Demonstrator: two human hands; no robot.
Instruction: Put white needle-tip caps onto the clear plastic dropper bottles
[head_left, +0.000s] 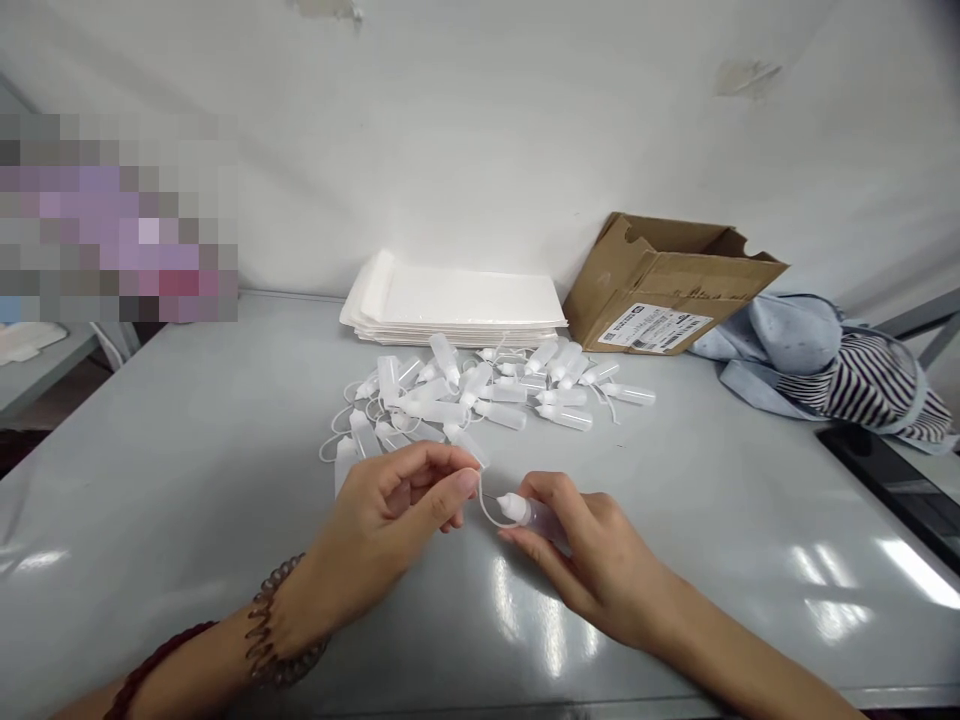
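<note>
My right hand (592,550) is wrapped round a small translucent squeeze bottle (541,520) with a white tapered top and a thin needle-like tip pointing left. A white strap (491,515) curves from the bottle's neck to my left hand (409,505). The left thumb and forefinger pinch the strap's free end; whatever cap sits there is hidden by the fingertips. Just beyond both hands lies a loose pile of similar bottles (502,392), many with white looped straps. One bottle (465,445) lies right behind the left fingertips.
White padded envelopes (465,300) are stacked against the wall behind the pile. To their right stands an open cardboard box (660,300) with a label. A light blue and striped cloth (840,360) and a black phone-like object (892,490) lie at the right of the grey table (187,450).
</note>
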